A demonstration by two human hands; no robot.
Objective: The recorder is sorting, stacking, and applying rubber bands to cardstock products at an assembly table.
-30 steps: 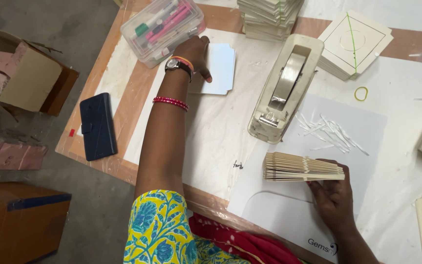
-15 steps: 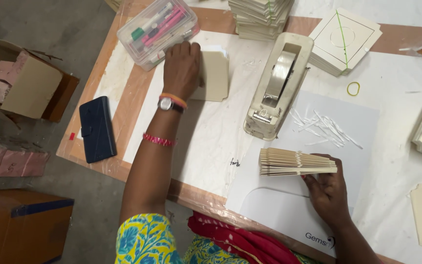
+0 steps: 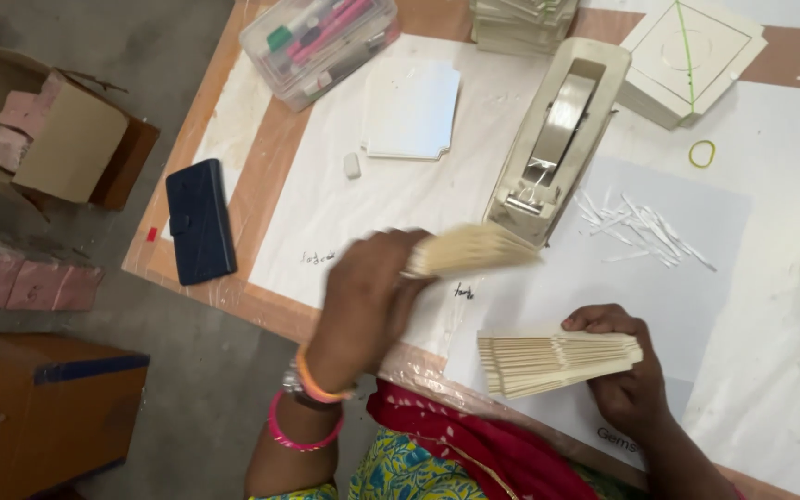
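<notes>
Head view: left hand (image 3: pixel 368 301) gripped a blurred bundle of cards (image 3: pixel 469 250) near the tape dispenser (image 3: pixel 562 130); right hand (image 3: pixel 627 380) clasped a thicker stack (image 3: pixel 553 361) on the table (image 3: pixel 770 278), unsorted piles remaining

Two stacks of cream card pieces, both off-white/beige, thin flat sheets seen edge-on.

Left-hand card stack (image 3: pixel 469 250): smaller bunch, motion-blurred, tilted slightly up to the right, held at its left end in the left hand (image 3: pixel 368 296), lifted above the white paper, its far end just in front of the tape dispenser base.

Right-hand card stack (image 3: pixel 557 359): thicker, sharp in view, edges fanned a bit at the left end, lying roughly horizontal, low over the table near its front edge, gripped at the right end by the right hand (image 3: pixel 627 375), thumb on top.
</notes>
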